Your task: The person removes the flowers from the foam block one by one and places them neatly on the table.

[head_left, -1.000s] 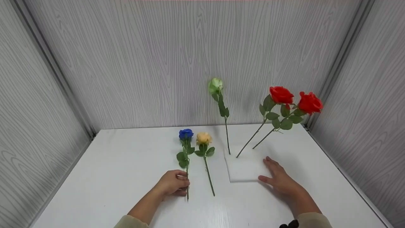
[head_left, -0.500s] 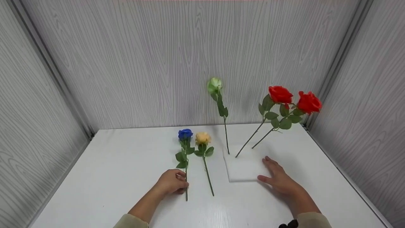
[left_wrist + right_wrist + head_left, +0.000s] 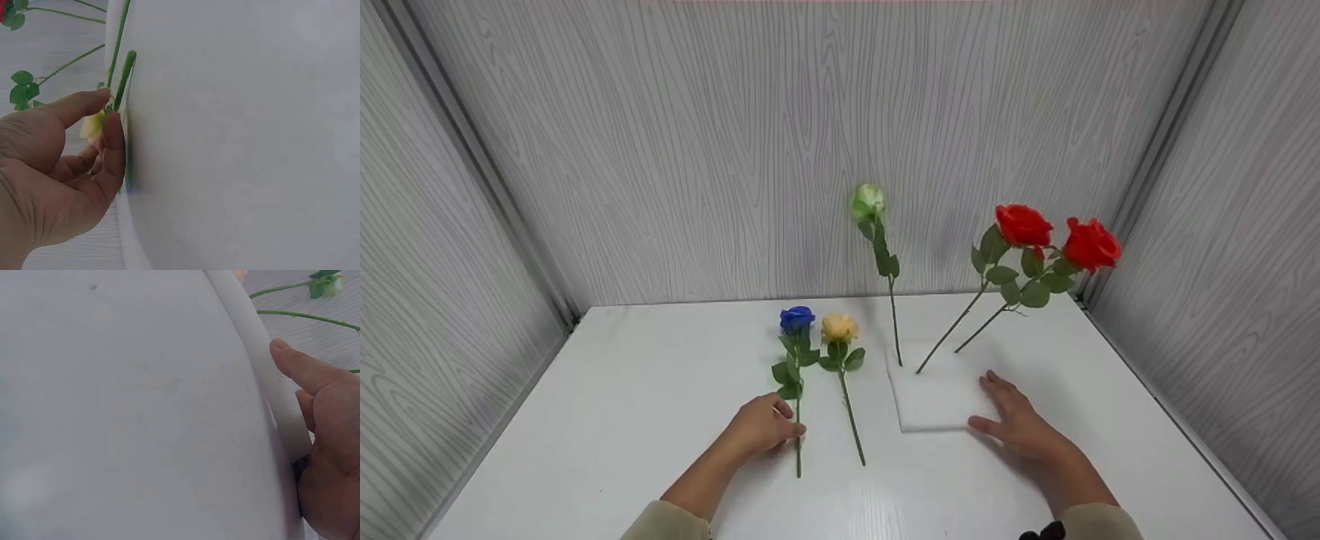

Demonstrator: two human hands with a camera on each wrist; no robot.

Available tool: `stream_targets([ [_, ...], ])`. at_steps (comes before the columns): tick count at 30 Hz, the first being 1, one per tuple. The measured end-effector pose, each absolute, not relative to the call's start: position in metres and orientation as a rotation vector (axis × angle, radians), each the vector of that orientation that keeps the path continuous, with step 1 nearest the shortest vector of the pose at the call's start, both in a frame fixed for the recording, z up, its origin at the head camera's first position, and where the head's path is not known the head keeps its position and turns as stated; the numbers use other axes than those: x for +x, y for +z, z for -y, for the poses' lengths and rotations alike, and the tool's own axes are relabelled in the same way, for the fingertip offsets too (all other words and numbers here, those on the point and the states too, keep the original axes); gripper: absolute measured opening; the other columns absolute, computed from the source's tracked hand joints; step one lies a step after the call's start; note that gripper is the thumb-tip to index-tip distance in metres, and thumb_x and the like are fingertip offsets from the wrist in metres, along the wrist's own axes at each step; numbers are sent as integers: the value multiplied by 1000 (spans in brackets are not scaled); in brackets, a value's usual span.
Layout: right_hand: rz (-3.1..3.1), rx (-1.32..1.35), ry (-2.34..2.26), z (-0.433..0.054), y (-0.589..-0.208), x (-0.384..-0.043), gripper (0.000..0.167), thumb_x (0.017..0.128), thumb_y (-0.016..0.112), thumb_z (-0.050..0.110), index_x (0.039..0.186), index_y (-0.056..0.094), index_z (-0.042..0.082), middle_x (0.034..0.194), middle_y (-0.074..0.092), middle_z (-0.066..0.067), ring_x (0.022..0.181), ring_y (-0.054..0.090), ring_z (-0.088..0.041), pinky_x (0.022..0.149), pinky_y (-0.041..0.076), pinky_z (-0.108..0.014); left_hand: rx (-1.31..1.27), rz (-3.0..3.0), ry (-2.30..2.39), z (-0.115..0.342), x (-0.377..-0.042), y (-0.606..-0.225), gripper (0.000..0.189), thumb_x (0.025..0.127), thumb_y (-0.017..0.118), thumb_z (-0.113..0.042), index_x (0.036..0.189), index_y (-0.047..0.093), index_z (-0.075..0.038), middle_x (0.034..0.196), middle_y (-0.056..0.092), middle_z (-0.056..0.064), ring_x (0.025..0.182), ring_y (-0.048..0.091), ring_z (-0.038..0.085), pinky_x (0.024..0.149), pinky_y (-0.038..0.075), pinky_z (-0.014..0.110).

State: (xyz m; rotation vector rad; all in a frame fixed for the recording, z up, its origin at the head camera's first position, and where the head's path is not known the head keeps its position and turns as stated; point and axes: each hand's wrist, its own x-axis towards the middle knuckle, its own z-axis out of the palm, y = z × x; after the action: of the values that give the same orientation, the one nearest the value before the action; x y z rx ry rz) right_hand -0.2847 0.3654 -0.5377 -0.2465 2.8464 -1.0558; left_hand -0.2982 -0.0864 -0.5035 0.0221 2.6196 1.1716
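Note:
A blue rose (image 3: 797,319) with a green stem lies on the white table, and my left hand (image 3: 765,426) pinches its lower stem between thumb and fingers. In the left wrist view the cut stem end (image 3: 131,56) sticks out past the fingertips. Just right of it lies a yellow rose (image 3: 839,328). My right hand (image 3: 1024,426) rests at the right front corner of a white foam block (image 3: 934,405), thumb at the front edge and extended fingers along the right side. Standing in the block are a pale green rose (image 3: 868,202) and two red roses (image 3: 1024,225), which lean right.
Grey wood-grain panels (image 3: 720,150) enclose the white table (image 3: 660,375) at the back and on both sides. The upright roses rise in front of the back panel, with the red blooms reaching toward the right wall.
My left hand has shifted slightly up along the blue rose's stem, its fingers drawing closer together. The right hand and the standing roses keep their places.

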Motion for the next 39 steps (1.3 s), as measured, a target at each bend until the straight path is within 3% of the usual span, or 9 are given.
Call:
stream_targets([
  [4,-2835,-238,-1068,-367,-538,-285,93,103,74,43,170,25,0,181,12,-26,166,6,-54,135,9,-71,26,-2643,1192,79,-302,-495,35,96,83,-30,116,65,-7,103,70,9,80,65,20,69,51,32],
  [11,-2806,-209,-1104,-369,-539,-285,94,103,73,44,171,24,2,182,9,-23,168,3,-52,136,6,-70,80,-2591,1394,53,-315,-491,37,100,78,-30,125,64,-7,121,70,12,92,68,20,76,58,32],
  [23,-2831,-200,-1071,-368,-539,-283,95,102,74,45,171,25,2,181,12,-24,167,6,-52,136,9,-69,139,-2342,1747,-22,-334,-493,40,103,75,-25,134,60,-6,125,66,11,104,68,21,88,64,32],
  [31,-2839,-232,-1073,-371,-538,-282,93,103,73,45,170,26,0,181,13,-26,167,5,-52,136,8,-69,206,-2312,1815,-63,-348,-506,47,106,70,-19,148,52,-7,146,62,14,139,61,30,113,58,46],
  [39,-2826,-239,-1119,-367,-536,-284,89,104,73,42,169,28,0,181,13,-25,168,5,-51,137,7,-68,84,-2310,1858,-79,-362,-515,58,104,71,-18,155,46,-6,156,57,15,147,56,34,120,52,49],
])
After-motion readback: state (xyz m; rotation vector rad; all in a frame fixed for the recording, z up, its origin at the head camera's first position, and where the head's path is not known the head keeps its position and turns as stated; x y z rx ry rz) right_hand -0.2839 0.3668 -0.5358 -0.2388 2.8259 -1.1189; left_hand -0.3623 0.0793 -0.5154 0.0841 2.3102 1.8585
